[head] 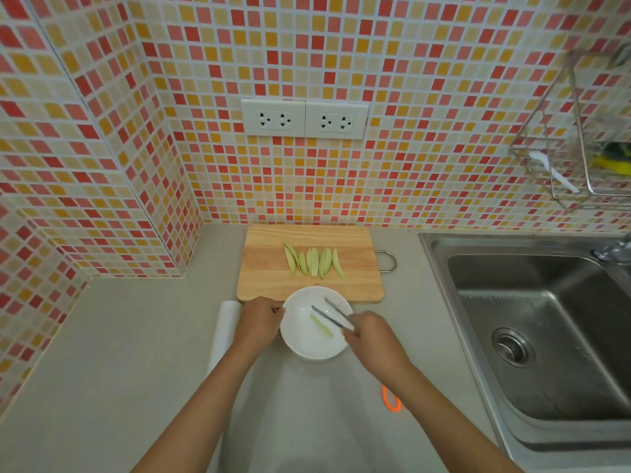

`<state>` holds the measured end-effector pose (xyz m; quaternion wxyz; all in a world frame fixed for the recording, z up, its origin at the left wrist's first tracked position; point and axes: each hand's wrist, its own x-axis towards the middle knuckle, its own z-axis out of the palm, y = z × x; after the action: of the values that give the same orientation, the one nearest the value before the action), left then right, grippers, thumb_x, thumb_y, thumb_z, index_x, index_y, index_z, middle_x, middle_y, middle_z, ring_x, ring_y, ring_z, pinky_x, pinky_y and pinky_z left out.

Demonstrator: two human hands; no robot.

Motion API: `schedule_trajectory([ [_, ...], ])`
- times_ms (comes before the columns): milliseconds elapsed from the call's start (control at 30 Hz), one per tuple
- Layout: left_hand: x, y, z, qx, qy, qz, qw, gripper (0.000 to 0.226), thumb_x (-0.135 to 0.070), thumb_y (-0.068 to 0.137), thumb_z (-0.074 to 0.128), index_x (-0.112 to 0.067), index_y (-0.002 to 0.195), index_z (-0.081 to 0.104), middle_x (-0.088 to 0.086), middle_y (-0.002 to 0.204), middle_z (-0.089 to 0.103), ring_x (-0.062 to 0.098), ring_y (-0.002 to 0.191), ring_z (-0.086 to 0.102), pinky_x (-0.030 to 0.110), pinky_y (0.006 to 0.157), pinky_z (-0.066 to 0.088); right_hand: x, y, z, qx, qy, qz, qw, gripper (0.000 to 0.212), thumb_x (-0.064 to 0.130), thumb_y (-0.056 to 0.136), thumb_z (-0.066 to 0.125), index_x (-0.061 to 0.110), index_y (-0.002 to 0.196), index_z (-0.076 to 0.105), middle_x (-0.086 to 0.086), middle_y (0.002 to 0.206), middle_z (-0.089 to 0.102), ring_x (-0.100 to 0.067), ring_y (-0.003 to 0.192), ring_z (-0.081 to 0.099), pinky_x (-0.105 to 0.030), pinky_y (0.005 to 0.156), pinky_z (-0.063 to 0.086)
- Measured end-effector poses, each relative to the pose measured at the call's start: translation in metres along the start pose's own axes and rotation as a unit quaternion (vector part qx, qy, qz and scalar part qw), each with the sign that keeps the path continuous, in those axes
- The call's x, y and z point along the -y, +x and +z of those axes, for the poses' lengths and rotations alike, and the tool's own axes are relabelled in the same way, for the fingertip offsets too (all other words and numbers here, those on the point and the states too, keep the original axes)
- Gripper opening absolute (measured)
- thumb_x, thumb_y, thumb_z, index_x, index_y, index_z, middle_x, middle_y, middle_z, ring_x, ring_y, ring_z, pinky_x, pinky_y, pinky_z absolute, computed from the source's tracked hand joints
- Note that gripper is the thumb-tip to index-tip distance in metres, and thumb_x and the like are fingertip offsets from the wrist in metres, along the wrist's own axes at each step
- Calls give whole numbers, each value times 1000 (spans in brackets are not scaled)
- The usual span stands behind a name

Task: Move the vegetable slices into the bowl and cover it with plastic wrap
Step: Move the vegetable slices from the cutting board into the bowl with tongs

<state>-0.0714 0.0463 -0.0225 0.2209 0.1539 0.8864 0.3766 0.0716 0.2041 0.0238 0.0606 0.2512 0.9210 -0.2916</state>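
One green slice (321,325) lies in your white bowl (309,349) — seven more slices (314,261) sit in a row on the wooden cutting board (273,285) at the desk's back edge. Your right hand (367,331) has its grip curled round the tongs (333,315), tips apart over the bowl; your left hand (261,319) grips the bowl's left rim. One roll of plastic wrap (223,331) lies just left — your left forearm crosses it. Sink (546,336) along the right edge.
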Motion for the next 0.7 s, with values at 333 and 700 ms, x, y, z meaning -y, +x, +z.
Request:
schedule_trajectory([
  [333,-1,4,2,-3,13,-10,1000,32,-10,93,53,12,73,64,21,64,62,24,64,55,30,61,36,4,99,-11,-42,-23,103,994,29,-3,88,42,10,62,40,-6,76,47,-24,74,49,-29,61,37],
  [700,0,5,3,-1,18,-1,1000,34,-11,93,53,9,67,62,12,60,58,27,64,57,30,62,37,5,101,-14,-76,28,112,990,37,-4,89,39,13,57,34,1,60,37,-20,61,43,-27,49,28],
])
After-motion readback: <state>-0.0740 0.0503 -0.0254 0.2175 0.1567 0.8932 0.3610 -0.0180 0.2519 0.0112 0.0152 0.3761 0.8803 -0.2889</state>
